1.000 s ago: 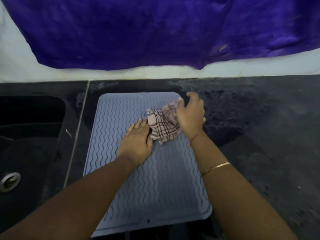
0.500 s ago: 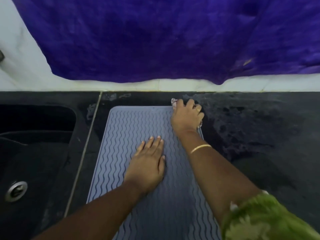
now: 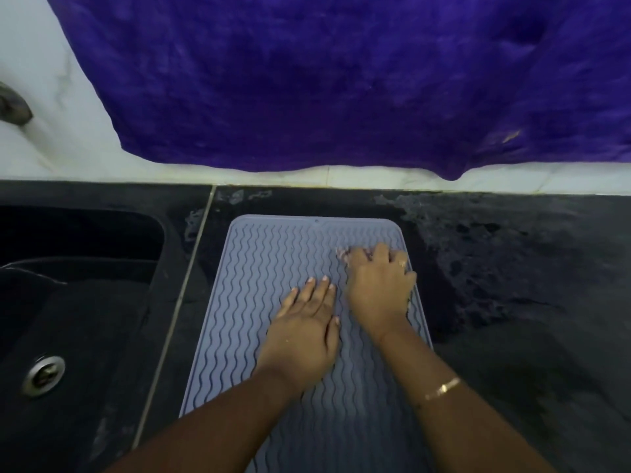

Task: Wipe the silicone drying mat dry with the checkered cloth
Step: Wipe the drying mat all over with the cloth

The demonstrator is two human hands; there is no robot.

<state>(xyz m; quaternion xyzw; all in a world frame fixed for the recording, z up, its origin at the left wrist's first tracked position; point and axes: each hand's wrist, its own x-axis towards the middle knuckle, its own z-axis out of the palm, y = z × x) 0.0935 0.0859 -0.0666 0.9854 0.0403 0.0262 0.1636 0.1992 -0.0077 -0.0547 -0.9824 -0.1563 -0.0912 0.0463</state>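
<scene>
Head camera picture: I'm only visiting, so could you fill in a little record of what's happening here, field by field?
Place: black counter, sink on its left
Mat: grey-blue silicone drying mat, flat on the counter
Left hand: left hand flat on the mat, fingers straight
Right hand: right hand curled over the checkered cloth, near the mat's far right corner
Cloth: mostly hidden, only a sliver shows
Behind: purple cloth hanging on the wall

Grey-blue wavy-ridged mat [image 3: 280, 268], purple cloth [image 3: 341, 80]
</scene>
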